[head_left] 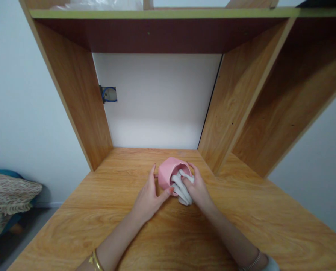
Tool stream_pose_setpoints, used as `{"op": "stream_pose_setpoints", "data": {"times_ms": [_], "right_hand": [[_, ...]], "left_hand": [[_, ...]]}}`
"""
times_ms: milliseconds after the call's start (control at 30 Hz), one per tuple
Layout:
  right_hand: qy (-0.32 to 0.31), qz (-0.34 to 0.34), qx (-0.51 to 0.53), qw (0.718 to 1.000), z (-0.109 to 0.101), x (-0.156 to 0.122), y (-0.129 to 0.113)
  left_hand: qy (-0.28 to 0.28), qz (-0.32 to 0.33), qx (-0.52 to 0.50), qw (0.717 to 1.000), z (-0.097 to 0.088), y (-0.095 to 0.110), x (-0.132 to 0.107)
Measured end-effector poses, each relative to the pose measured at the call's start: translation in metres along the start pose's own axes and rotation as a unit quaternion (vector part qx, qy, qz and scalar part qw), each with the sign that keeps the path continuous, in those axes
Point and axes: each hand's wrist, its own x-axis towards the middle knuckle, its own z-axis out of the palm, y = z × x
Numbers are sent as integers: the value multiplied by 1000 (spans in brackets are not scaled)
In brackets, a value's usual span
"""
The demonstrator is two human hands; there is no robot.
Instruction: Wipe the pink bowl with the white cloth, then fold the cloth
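A pink faceted cup (168, 172) lies tilted on the wooden desk (106, 210), its mouth turned toward me. My left hand (149, 195) clasps the cup's left side, thumb against its lower rim. My right hand (196, 188) is closed on a white cloth (181, 188) that is pushed into the cup's mouth and hangs out below it.
Wooden side panels (80, 105) and an upper shelf (168, 14) enclose the desk's back recess. A blue wall socket box (108, 94) sits on the white back wall. A patterned fabric (7, 195) lies at the far left, beyond the desk.
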Motion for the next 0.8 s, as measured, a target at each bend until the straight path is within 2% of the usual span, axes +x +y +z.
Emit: {"op": "stream_pose_setpoints", "data": {"times_ms": [100, 333, 467, 633, 800], "right_hand": [[17, 2, 45, 999, 2, 0, -1], [-13, -9, 93, 996, 13, -4, 1], [-11, -18, 94, 995, 15, -4, 1], [-8, 8, 56, 998, 15, -4, 1], [-37, 30, 30, 998, 11, -4, -1]], "left_hand": [[-25, 6, -15, 1000, 6, 2, -3], [-37, -12, 24, 999, 7, 2, -5], [-5, -10, 56, 998, 6, 4, -4], [35, -10, 82, 996, 3, 5, -1], [59, -39, 82, 994, 1, 1, 2]]}}
